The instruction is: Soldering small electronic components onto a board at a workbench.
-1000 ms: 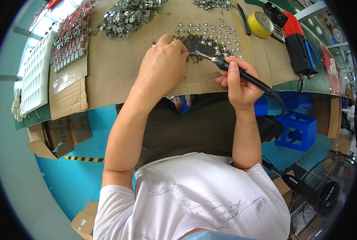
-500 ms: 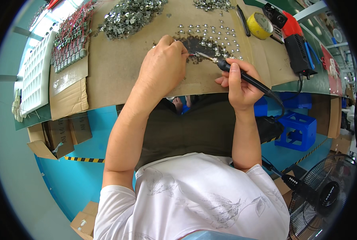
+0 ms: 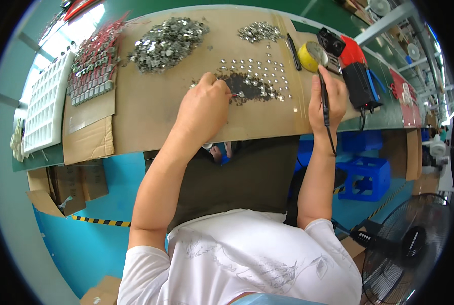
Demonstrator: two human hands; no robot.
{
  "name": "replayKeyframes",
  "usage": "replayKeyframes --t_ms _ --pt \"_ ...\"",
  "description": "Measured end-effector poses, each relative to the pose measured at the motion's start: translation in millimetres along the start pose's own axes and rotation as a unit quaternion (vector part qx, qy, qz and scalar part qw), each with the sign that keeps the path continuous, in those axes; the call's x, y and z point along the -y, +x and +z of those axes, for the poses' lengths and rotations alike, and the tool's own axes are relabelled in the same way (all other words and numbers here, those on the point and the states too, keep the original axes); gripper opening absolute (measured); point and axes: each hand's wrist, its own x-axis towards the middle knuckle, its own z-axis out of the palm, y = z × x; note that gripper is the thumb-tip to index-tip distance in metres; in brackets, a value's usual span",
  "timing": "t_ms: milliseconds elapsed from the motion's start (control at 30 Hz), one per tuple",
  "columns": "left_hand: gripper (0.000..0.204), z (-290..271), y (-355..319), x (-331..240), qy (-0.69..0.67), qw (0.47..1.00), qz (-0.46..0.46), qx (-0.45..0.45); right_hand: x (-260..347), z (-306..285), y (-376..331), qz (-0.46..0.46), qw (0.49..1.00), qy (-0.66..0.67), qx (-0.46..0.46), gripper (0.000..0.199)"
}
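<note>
My left hand (image 3: pixel 205 108) is closed in a pinch over the dark scorched patch (image 3: pixel 244 86) on the board. From its fingertips sticks a thin red wire (image 3: pixel 234 94), its end by a small silver part (image 3: pixel 241 94). The rest of what the fingers hold is hidden. My right hand (image 3: pixel 328 104) grips a black soldering iron (image 3: pixel 325 104), pointed away from me beside a yellow tape roll (image 3: pixel 306 57). Its tip is hard to make out there. Several small silver parts (image 3: pixel 251 66) stand in loose rows around the patch.
A large heap of silver metal pieces (image 3: pixel 168 43) lies far left, a smaller heap (image 3: pixel 260 31) at the back. Wired grey blocks (image 3: pixel 92 76) and a white compartment tray (image 3: pixel 46 107) are at left. A black power unit (image 3: pixel 360 84), black pen (image 3: pixel 293 52) and red object (image 3: pixel 350 49) are right.
My right hand has drawn the soldering iron away from the left fingertips, rightward, and turned it to point away from me. My left hand stays pinched over the patch. The view has shifted.
</note>
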Motion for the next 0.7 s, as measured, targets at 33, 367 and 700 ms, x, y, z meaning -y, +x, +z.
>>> replayKeyframes --t_ms 33,367,700 --pt "0.011 0 -1 2 -0.006 1.0 0.004 0.003 -7 3 -3 0.007 0.999 -0.012 0.034 0.03" --pt "0.014 7 -1 4 0.044 0.998 0.033 0.022 56 27 49 0.214 0.903 0.325 0.181 0.026" --pt "0.017 9 2 4 0.034 0.998 0.051 0.022 94 171 98 -0.018 0.911 0.279 0.304 0.041"
